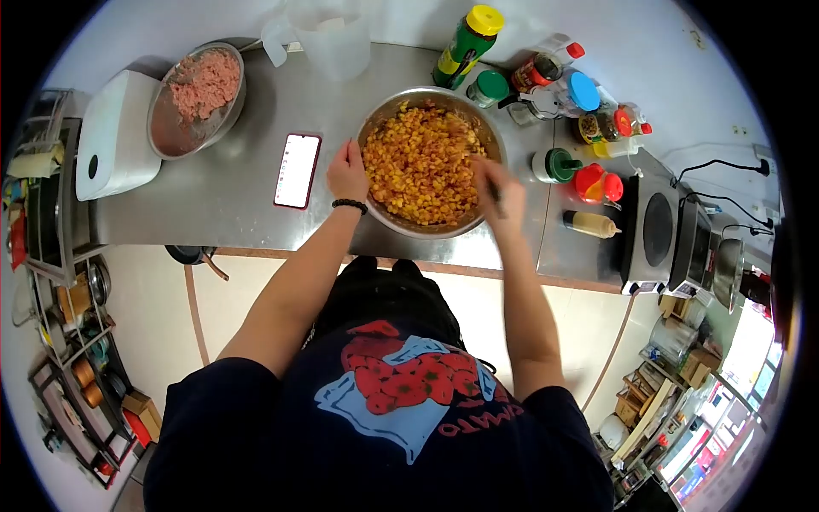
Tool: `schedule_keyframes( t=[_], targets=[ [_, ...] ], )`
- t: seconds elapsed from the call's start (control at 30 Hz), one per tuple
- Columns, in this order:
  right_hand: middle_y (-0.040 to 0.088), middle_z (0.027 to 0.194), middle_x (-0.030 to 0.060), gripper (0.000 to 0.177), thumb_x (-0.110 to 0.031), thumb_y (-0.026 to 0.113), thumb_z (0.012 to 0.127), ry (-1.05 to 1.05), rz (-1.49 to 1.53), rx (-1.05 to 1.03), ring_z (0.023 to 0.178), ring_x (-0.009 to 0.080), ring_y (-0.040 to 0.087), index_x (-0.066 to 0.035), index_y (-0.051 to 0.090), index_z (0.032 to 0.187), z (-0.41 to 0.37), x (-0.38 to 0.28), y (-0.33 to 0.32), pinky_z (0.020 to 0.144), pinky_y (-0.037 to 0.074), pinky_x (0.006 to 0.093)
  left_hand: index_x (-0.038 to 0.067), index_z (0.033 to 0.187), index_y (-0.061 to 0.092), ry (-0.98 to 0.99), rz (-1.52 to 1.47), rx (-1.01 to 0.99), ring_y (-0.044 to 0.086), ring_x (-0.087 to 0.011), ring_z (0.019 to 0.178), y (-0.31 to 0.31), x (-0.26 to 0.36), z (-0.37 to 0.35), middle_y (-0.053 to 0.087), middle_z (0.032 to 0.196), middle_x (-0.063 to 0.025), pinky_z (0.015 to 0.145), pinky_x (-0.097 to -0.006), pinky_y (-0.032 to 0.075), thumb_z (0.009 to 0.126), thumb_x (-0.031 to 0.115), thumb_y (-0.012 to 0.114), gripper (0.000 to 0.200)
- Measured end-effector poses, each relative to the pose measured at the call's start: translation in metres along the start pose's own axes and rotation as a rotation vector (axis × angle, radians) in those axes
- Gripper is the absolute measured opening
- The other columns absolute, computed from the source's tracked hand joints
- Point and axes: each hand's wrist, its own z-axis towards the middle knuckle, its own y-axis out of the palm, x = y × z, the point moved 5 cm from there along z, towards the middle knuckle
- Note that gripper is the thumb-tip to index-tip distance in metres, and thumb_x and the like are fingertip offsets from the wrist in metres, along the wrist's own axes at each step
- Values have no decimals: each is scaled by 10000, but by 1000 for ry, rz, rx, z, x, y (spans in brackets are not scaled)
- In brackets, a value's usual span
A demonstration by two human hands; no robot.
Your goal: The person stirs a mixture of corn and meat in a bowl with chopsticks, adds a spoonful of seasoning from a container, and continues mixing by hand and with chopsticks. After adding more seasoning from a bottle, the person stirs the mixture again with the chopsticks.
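A steel mixing bowl (497, 130) on the counter holds a mass of small yellow corn-like pieces (418, 162) coated in reddish-brown sauce. At its left rim my left hand (347, 173) is closed on the edge, with a dark bead bracelet at the wrist. Over the right rim, my right hand (502, 192) is wrapped round a stirring utensil with a dark handle. Motion smears the utensil's far end among the pieces, so its exact kind cannot be made out. A phone (297, 171) with a lit screen lies left of my left hand.
Raw minced meat (205, 83) sits in a second steel bowl (175, 141) at the left. A clear plastic jug (334, 47) and a green yellow-capped bottle (467, 47) stand behind. Several seasoning bottles crowd the right, near a squeeze bottle (590, 224) and a hotplate (657, 229).
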Motion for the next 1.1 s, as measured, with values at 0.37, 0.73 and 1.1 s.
schedule_keyframes(
  t=[0.37, 0.73, 1.1],
  targets=[
    [645, 878, 109, 195, -86, 584, 792, -109, 37, -868, 795, 302, 618, -107, 637, 978, -46, -18, -17, 688, 498, 365, 83, 1090, 612, 28, 117, -74, 611, -326, 860, -4, 10, 2, 647, 931, -147, 743, -387, 477, 911, 362, 461, 364],
    [639, 897, 133, 233, 40, 592, 717, -172, 299, -439, 840, 264, 626, -34, 624, 936, 8, -21, 55, 730, 485, 306, 87, 1086, 612, 72, 139, -41, 609, -336, 850, -1, 6, 4, 645, 923, -149, 739, -390, 476, 912, 352, 453, 355],
    [634, 838, 134, 221, 1, 581, 783, -243, 328, -703, 742, 302, 620, -50, 620, 995, -25, -64, 8, 664, 493, 337, 116, 1084, 620, 71, 146, -11, 620, -326, 801, 1, 3, 4, 650, 859, -145, 693, -390, 483, 900, 358, 473, 339]
  ],
)
